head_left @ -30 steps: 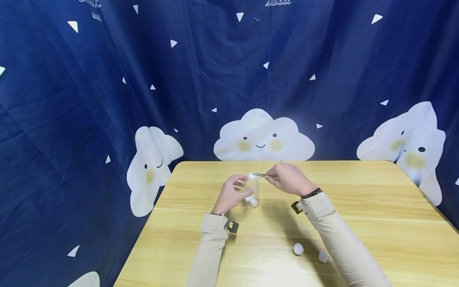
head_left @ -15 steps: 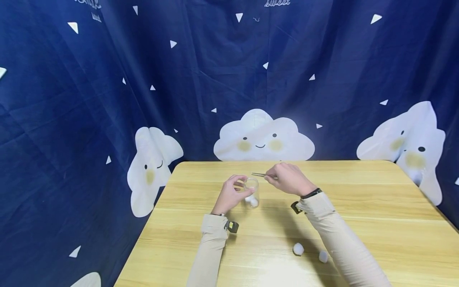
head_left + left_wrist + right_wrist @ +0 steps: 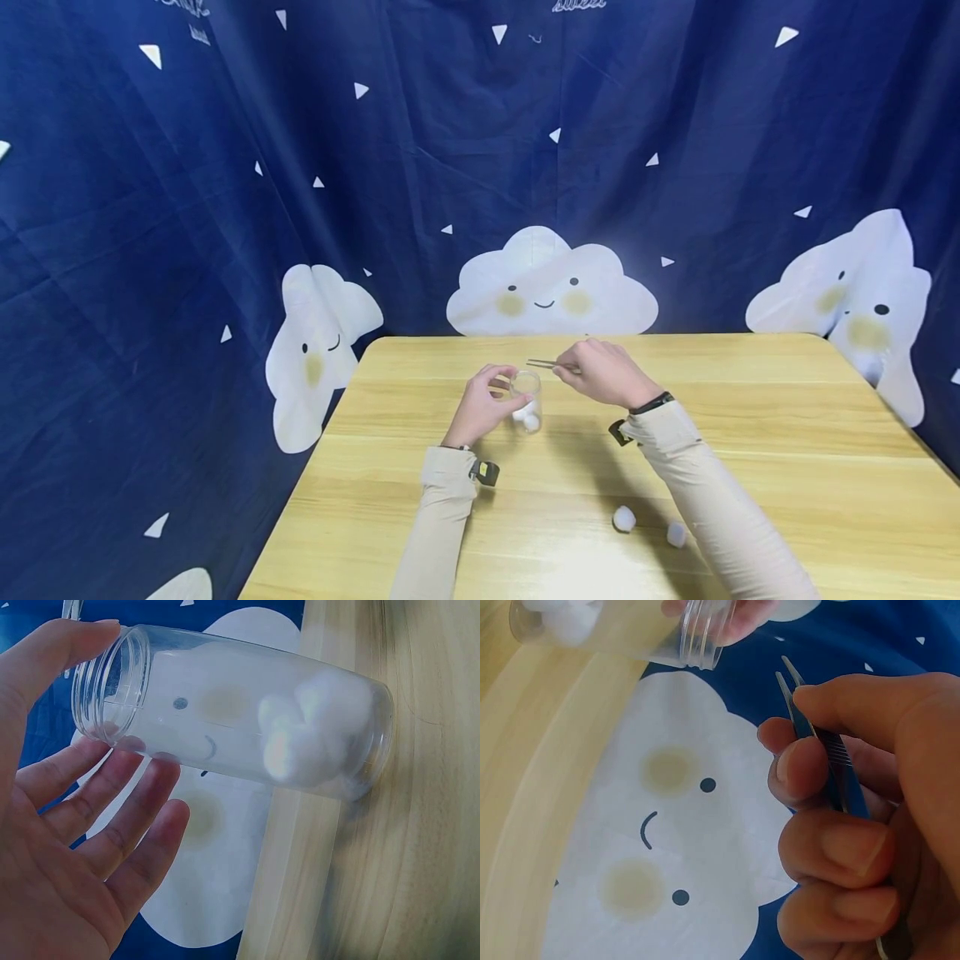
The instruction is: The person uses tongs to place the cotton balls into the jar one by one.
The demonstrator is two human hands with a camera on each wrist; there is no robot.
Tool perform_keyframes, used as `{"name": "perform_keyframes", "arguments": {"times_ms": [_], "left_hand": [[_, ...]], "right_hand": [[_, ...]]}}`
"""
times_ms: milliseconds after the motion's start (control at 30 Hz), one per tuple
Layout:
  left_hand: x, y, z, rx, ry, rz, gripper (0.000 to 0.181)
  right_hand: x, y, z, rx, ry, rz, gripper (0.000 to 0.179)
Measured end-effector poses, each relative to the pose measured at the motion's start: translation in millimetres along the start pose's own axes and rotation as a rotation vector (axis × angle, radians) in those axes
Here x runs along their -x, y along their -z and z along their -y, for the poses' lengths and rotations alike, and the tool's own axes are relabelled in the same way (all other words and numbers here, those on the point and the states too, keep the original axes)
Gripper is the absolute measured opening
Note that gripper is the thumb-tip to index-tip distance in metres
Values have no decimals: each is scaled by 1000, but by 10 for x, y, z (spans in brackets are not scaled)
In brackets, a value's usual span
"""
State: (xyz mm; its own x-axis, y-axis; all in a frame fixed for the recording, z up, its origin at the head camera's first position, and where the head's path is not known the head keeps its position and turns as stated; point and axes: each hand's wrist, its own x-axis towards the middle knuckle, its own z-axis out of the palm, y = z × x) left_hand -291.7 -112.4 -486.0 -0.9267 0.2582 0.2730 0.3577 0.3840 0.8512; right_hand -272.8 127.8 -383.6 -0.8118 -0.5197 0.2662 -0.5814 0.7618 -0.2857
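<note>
My left hand (image 3: pixel 486 406) grips a clear jar (image 3: pixel 202 682) near its threaded mouth, thumb on one side and fingertips on the other. The jar stands upright on the table, lidless, with several white cotton balls (image 3: pixel 319 727) at its bottom. In my right hand (image 3: pixel 606 373) is a pair of metal tweezers (image 3: pixel 810 727), pinched between thumb and fingers. The tweezers' tips are a little apart, with nothing between them, just above and beside the jar's mouth.
Two loose cotton balls, one nearer the middle (image 3: pixel 624 519) and one by the right sleeve (image 3: pixel 677 534), lie on the wooden table (image 3: pixel 360 517). A dark blue curtain (image 3: pixel 480 150) with white clouds hangs behind the table's far edge.
A second ago the tweezers held a cotton ball at the jar's mouth; it has left the tips and dropped into the jar. Both hands have stayed nearly still.
</note>
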Motion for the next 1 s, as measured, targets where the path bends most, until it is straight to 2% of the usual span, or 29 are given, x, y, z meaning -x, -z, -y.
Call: {"name": "perform_keyframes", "arguments": {"times_ms": [267, 533, 700, 1000], "left_hand": [[21, -15, 14, 11, 7, 17, 53], [-35, 5, -15, 20, 15, 6, 52], [-60, 5, -17, 20, -1, 3, 50], [-37, 23, -23, 29, 31, 2, 52]], "right_hand": [[69, 43, 39, -30, -14, 16, 31], [182, 190, 32, -73, -62, 8, 27], [272, 271, -1, -103, -67, 4, 32], [420, 321, -30, -131, -80, -26, 34]]}}
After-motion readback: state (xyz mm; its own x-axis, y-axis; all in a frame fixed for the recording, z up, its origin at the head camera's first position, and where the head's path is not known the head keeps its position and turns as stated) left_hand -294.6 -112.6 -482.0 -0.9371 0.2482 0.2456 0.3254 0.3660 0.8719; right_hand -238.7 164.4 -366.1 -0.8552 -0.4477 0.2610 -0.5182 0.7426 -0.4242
